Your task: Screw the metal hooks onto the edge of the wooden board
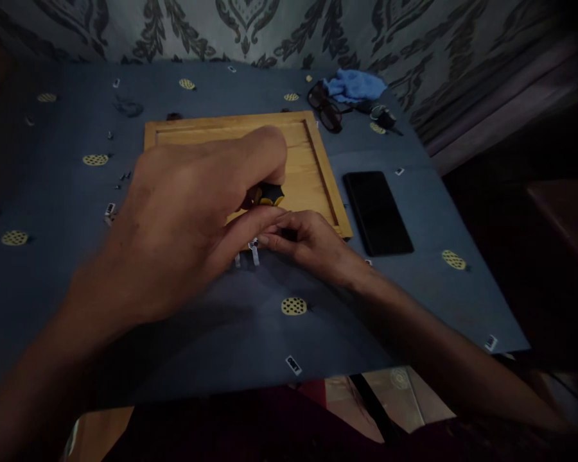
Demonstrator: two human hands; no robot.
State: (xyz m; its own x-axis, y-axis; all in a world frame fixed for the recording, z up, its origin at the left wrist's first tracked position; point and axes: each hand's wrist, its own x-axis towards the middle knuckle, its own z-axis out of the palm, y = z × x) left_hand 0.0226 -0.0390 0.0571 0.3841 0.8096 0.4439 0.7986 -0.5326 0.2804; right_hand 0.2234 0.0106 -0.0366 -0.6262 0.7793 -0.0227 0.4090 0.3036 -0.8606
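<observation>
My left hand (187,199) is closed around a screwdriver with a black and yellow handle (270,194); its tip is hidden behind my fingers. Under both hands lies a framed wooden panel (325,163), flat on the table. At the panel's near edge a small shiny metal fitting (255,251), perhaps a latch, hangs over the side. Fingers pinched together, my right hand (315,240) meets the left thumb right beside that fitting. What sits between the right fingertips is hidden.
A black phone (378,213) lies right of the panel. Behind it are sunglasses (325,106), a blue cloth (355,85) and keys (384,117). Several small screws (124,176) are scattered to the left on the patterned blue tablecloth (212,346). A papered wall rises at the back.
</observation>
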